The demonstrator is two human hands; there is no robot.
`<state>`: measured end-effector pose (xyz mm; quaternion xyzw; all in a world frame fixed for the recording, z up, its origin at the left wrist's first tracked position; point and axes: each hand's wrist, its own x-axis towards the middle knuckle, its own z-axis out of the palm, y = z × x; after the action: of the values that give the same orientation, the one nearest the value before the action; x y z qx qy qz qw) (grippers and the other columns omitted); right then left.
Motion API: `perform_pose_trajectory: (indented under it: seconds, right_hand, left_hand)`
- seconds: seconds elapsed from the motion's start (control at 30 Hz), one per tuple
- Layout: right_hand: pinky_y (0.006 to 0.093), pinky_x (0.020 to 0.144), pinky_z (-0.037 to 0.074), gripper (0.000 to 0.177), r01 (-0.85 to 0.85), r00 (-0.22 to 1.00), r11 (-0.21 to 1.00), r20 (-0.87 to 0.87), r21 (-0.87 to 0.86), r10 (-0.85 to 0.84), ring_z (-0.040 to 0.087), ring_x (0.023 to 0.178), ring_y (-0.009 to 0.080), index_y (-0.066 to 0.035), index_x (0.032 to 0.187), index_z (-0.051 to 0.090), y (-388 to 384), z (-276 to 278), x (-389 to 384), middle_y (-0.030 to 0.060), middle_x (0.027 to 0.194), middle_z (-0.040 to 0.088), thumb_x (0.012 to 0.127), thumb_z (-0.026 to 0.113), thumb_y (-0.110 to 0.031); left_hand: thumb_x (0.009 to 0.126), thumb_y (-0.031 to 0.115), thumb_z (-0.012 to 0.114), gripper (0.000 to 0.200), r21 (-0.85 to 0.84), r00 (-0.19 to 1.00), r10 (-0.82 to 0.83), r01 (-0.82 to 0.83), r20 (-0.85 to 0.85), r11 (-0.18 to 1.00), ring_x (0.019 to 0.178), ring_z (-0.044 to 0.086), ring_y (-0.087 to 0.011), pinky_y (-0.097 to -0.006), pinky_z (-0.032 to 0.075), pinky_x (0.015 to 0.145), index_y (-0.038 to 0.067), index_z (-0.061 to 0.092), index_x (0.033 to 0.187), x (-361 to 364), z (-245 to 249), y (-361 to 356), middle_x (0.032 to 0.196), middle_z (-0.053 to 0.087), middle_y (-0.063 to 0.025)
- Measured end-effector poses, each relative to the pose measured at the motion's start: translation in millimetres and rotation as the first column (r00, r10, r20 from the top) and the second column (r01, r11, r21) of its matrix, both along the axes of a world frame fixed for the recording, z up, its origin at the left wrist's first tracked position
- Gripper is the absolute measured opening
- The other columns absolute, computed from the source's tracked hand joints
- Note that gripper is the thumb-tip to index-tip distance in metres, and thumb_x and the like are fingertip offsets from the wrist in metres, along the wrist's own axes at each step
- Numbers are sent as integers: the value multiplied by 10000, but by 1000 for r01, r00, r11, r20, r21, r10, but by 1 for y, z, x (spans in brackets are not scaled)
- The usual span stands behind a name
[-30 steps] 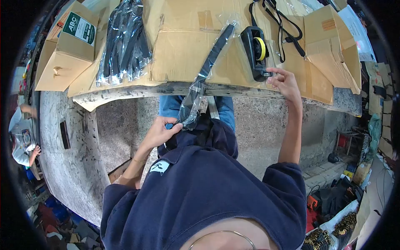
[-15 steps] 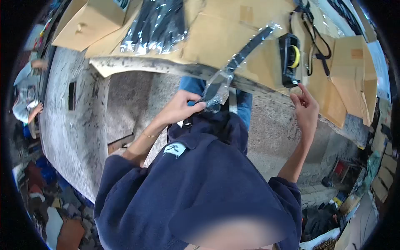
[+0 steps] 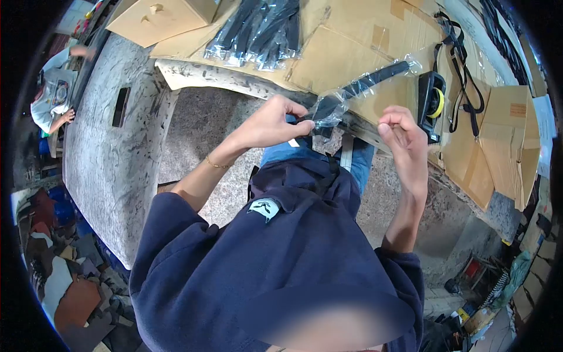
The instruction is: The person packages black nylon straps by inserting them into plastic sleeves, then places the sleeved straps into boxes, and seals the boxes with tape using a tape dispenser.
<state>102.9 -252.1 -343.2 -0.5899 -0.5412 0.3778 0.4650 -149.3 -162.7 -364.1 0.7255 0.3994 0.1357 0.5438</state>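
Note:
My left hand [image 3: 272, 123] pinches the near end of a clear plastic bag with a black strap [image 3: 375, 79] inside. The bag slants up and right over the table edge onto the cardboard. To its right, my right hand [image 3: 406, 141] is raised with thumb and fingers curled together; anything between the fingertips is too small to make out. Just beyond that hand, a black tape dispenser [image 3: 431, 105] with a yellow roll stands on the cardboard.
Several bagged black straps [image 3: 258, 32] lie on the cardboard-covered table [image 3: 328, 56]. Loose black straps [image 3: 463, 76] lie right of the dispenser. A cardboard box [image 3: 161, 20] is at the upper left, folded cardboard [image 3: 498, 138] at the right. Another person [image 3: 56, 91] is at the far left.
My right hand has left the dispenser's front end and moved left toward the bag, its fingers curling in. My left hand still holds the bag's end. The view has shifted.

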Motion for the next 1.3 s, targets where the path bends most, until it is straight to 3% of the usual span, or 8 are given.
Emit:
perform_pose_trajectory:
  seconds: [0.1, 0.37, 0.4, 0.47, 0.63, 0.8, 0.87, 1.3]
  right_hand:
    - [212, 789, 440, 86, -220, 925, 975, -324, -22, 201, 548, 872, 67, 22, 953, 624, 8, 21, -21, 17, 938, 601, 876, 614, -14]
    - [203, 746, 475, 100, -294, 877, 955, -387, 37, 284, 582, 814, 68, 35, 945, 654, 33, 15, -49, 36, 902, 641, 854, 645, -4]
    - [203, 741, 475, 132, -269, 896, 962, -352, 51, 269, 585, 806, 68, 31, 978, 636, 34, 11, -50, 41, 894, 647, 849, 647, 1]
    - [203, 737, 476, 170, -245, 913, 967, -319, 69, 255, 587, 798, 67, 27, 1010, 619, 35, 10, -52, 46, 886, 654, 844, 649, 6]
    - [198, 673, 460, 354, -191, 964, 979, -177, 65, 200, 571, 719, 59, -13, 1140, 510, 32, 23, -55, 54, 815, 664, 821, 661, 17]
    - [210, 662, 449, 346, -148, 983, 974, -79, 170, 163, 548, 711, 72, -10, 1127, 528, 33, 13, -60, 51, 824, 673, 812, 672, 9]
    - [219, 669, 452, 348, -144, 987, 970, -44, 195, 156, 547, 716, 79, -10, 1127, 531, 33, 11, -61, 50, 829, 678, 810, 675, 1]
    - [276, 699, 471, 385, -73, 994, 939, 106, 337, 39, 552, 721, 144, -47, 1129, 587, 32, -2, -65, 42, 825, 682, 765, 709, -22]
  left_hand:
    - [805, 155, 635, 210, 25, 999, -28, 29, -34, 999, 597, 451, -51, -274, 396, 548, -54, 650, 801, 2, 15, 7, 594, 541, -24]
    - [819, 131, 637, 193, 105, 987, -108, 121, -120, 987, 659, 484, -37, -236, 421, 604, -53, 670, 870, 2, 28, 19, 664, 595, -7]
    - [819, 131, 637, 193, 110, 987, -102, 115, -120, 987, 659, 484, -37, -236, 421, 604, -53, 670, 870, 2, 24, 19, 664, 595, -7]
    - [781, 191, 649, 269, 122, 993, -55, 43, 100, 992, 546, 355, -70, -306, 321, 480, -52, 589, 680, 2, 16, 19, 522, 382, -20]
    - [798, 206, 647, 271, 69, 994, -60, 54, 91, 996, 545, 359, -62, -295, 310, 477, -31, 605, 672, 2, 14, 23, 534, 409, 22]
    - [809, 211, 645, 271, 66, 990, -39, 31, 132, 997, 544, 369, -52, -276, 299, 474, -23, 614, 676, 5, 24, 19, 542, 441, 40]
    - [842, 121, 627, 184, -13, 996, -94, 94, 6, 995, 691, 496, -31, -225, 427, 623, -57, 671, 848, 3, 28, 22, 704, 596, 26]
    - [842, 120, 623, 183, -1, 990, -117, 118, 85, 993, 629, 456, -41, -239, 388, 566, -46, 650, 769, 1, 25, 23, 653, 552, 35]
